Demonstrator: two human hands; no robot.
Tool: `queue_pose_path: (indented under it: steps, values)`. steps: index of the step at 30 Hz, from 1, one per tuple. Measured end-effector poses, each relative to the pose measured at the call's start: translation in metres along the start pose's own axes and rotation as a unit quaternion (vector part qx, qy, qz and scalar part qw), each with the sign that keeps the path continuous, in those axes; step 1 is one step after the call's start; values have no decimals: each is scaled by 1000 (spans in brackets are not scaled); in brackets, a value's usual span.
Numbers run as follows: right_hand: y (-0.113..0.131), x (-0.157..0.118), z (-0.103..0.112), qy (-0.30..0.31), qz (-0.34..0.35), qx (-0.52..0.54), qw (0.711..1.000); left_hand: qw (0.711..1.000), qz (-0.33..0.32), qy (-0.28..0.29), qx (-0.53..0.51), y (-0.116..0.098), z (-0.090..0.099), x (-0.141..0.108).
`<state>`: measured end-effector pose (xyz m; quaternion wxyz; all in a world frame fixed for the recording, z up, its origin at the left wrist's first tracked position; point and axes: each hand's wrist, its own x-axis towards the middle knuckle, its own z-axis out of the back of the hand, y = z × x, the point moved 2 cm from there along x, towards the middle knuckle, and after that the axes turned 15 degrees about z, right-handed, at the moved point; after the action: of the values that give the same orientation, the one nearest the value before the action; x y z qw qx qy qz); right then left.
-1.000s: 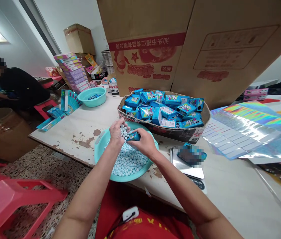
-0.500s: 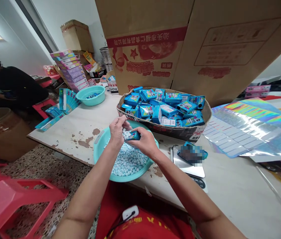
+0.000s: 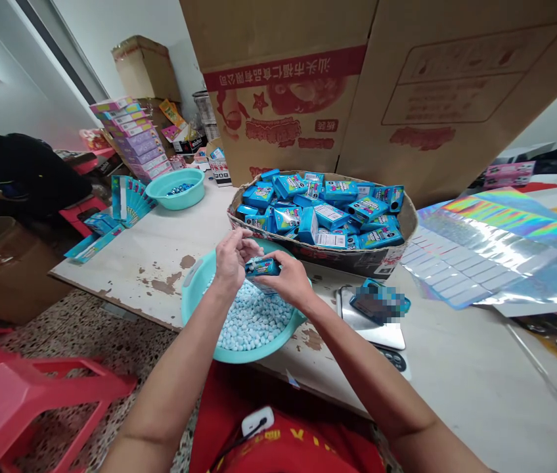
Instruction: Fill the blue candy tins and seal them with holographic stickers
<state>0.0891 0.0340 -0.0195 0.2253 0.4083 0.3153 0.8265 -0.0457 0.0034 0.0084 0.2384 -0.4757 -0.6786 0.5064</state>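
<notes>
My right hand (image 3: 289,281) grips a small blue candy box (image 3: 263,267), tilted over the basin with its end toward my left hand. My left hand (image 3: 232,260) is cupped at that end, fingers loosely apart; no candies show in it, though its palm is partly hidden. Below both hands, a turquoise basin (image 3: 194,309) holds many pale blue pellet candies (image 3: 253,325). Just beyond the basin, a cut-down carton (image 3: 357,259) is heaped with blue candy boxes (image 3: 340,190).
To the right are a scale (image 3: 389,336) with a phone (image 3: 379,302) on it and shiny printed sheets (image 3: 505,263). Another turquoise basin (image 3: 177,197) stands back left beside flat blue cartons (image 3: 128,200). A tall cardboard box (image 3: 298,39) rises behind. A person (image 3: 32,164) sits far left, beyond red stools (image 3: 27,401).
The candies that showed between my left hand and the box are out of sight now. The box has turned, showing more of its printed face. The view has shifted slightly.
</notes>
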Motion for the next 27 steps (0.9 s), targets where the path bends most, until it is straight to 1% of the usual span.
queue_pose_path:
  steps: [1,2,3,4,5,6,7,8,9,10,11,12,13,14,15,16,17,18,19,21,22,23,24,25,27]
  values:
    - [0,-2,4,-6,-4,12,1000,1000,-11,-19,13,0,8,5]
    - [0,-4,10,-16,-7,25,1000,997,-21,-53,48,1,20,10]
    - [0,-6,15,-30,-9,37,999,989,-24,-94,115,4,32,16]
    - [-1,-8,22,-47,-11,45,998,968,-16,-132,214,9,46,22]
    - [-2,-10,27,-62,-12,48,997,928,3,-162,335,17,58,27]
    - [-3,-11,31,-72,-13,49,996,869,25,-180,459,26,69,30]
    - [-5,-12,33,-76,-11,48,996,799,48,-188,569,36,76,31]
    - [-8,-12,35,-77,-8,47,996,733,70,-186,650,47,81,30]
    - [-10,-12,34,-79,-5,47,996,682,88,-179,704,57,82,27]
    - [-12,-12,33,-82,-4,46,996,647,100,-171,737,65,80,22]
    - [-13,-12,31,-84,-5,44,995,626,110,-157,756,72,76,17]
    - [-14,-12,29,-84,-6,40,996,617,119,-139,765,78,72,11]
    - [-15,-12,27,-80,-8,35,996,617,125,-121,767,82,67,6]
    - [-15,-12,25,-72,-11,28,997,624,124,-105,764,85,63,1]
    - [-15,-12,23,-64,-15,22,998,638,118,-94,755,86,60,-2]
    - [-15,-13,22,-58,-19,16,998,659,113,-84,739,86,59,-5]
    - [-15,-13,22,-55,-22,11,998,689,109,-80,713,85,59,-6]
    - [-15,-14,22,-53,-25,5,998,726,109,-84,674,83,59,-7]
    - [-14,-14,22,-49,-25,-1,998,770,116,-95,620,79,61,-8]
    - [-12,-14,23,-37,-19,-15,999,863,148,-121,468,69,62,-10]
    - [-11,-14,23,-30,-16,-24,999,901,165,-129,380,62,60,-11]
    - [-10,-14,22,-24,-14,-33,999,931,176,-131,293,55,56,-12]
    - [-8,-14,19,-16,-11,-43,999,953,175,-124,215,46,51,-13]
    - [-5,-13,16,-8,-6,-53,999,969,163,-113,149,37,45,-13]
    - [0,-12,7,13,13,-73,997,988,113,-93,49,22,33,-13]
